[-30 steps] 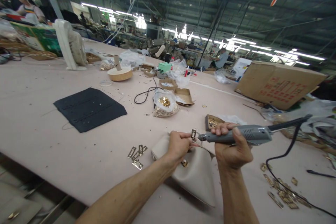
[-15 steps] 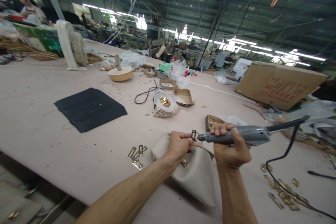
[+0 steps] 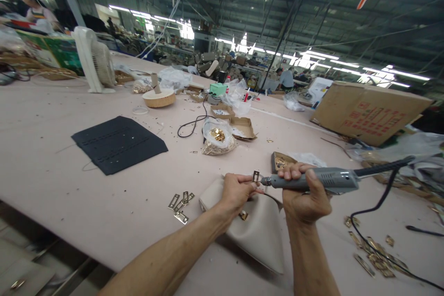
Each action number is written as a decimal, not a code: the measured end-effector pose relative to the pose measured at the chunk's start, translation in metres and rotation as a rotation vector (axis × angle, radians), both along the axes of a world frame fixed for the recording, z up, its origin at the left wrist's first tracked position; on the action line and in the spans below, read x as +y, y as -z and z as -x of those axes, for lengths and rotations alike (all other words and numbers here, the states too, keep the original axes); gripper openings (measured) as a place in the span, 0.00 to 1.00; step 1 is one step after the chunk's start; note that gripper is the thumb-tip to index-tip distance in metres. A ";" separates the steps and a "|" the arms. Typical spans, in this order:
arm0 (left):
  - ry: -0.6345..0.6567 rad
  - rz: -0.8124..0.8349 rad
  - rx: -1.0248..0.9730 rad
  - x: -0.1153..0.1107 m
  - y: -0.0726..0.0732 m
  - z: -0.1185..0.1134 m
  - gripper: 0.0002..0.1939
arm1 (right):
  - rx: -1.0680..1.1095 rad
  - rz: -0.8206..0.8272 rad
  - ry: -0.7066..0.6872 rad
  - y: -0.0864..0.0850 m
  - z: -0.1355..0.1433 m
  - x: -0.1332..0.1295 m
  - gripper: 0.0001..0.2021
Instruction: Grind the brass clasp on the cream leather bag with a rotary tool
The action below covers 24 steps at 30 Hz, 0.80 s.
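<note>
We reach both forearms out over the pink surface (image 3: 52, 157), hands raised just above a beige bag (image 3: 258, 233) that lies under them. Our left hand (image 3: 237, 190) is curled tight, fingertips pinching a small gold metal fitting (image 3: 255, 176) at the bag's upper edge. Our right hand (image 3: 305, 194) is clenched around the body of a grey electric screwdriver (image 3: 319, 179), thumb lying along its top, the tool held level with its tip meeting the fitting just beside the left fingers; its black cord (image 3: 374, 208) loops down to the right of that hand. A few loose gold fittings (image 3: 180, 203) lie just left of the left hand, more gold hardware (image 3: 376, 252) sits right of the right forearm, and a small open box (image 3: 279, 161) stands just beyond the right knuckles. Compared with a second ago, both hands have hardly moved: the same grips, the same meeting point, the screwdriver's rear end only a touch lower.
</note>
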<state>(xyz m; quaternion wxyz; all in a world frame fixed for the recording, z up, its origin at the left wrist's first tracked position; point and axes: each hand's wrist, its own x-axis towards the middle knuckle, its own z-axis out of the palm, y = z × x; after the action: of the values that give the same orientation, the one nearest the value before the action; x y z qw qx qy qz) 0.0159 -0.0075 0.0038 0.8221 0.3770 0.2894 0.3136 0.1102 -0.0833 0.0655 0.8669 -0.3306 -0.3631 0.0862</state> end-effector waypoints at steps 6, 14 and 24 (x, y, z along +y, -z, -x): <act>0.007 -0.013 0.021 0.001 0.004 -0.002 0.09 | -0.013 -0.008 0.020 -0.002 0.001 0.000 0.08; 0.016 -0.035 0.015 0.002 0.008 -0.002 0.10 | -0.014 -0.011 0.021 -0.002 0.001 -0.001 0.08; 0.002 -0.004 -0.001 0.000 0.002 0.000 0.11 | 0.021 -0.011 0.018 -0.002 0.000 -0.002 0.09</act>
<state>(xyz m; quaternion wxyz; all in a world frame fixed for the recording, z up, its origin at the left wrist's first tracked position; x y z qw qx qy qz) 0.0162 -0.0071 0.0015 0.8218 0.3788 0.2881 0.3133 0.1104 -0.0853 0.0674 0.8732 -0.3281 -0.3513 0.0801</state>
